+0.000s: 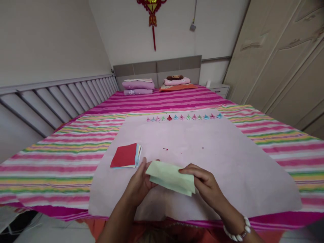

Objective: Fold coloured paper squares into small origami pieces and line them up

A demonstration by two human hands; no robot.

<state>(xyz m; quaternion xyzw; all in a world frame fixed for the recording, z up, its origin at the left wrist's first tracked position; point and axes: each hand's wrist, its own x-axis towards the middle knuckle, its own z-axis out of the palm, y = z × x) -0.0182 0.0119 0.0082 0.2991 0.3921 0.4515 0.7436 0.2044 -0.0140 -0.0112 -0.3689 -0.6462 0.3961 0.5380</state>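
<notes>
A pale green sheet of paper (pixel 172 177), bent over lengthwise so two layers show, is held up above the white sheet near the bed's front edge. My left hand (pixel 141 182) supports its left end, with the fingers partly hidden behind the paper. At the right end, my right hand (pixel 202 180) pinches the paper between thumb and fingers. A stack of square papers (pixel 124 155), red on top, lies to the left of my left hand. Farther back stands a row of several small folded paper figures (pixel 169 117) in red, pink, blue and green.
The large white sheet (pixel 227 189) covers part of the striped bedspread (pixel 60 162). A small red safety pin (pixel 165 149) and tiny scraps lie on it. Folded bedding (pixel 138 86) is piled by the headboard (pixel 141 69). A railing (pixel 60 98) runs along the left side.
</notes>
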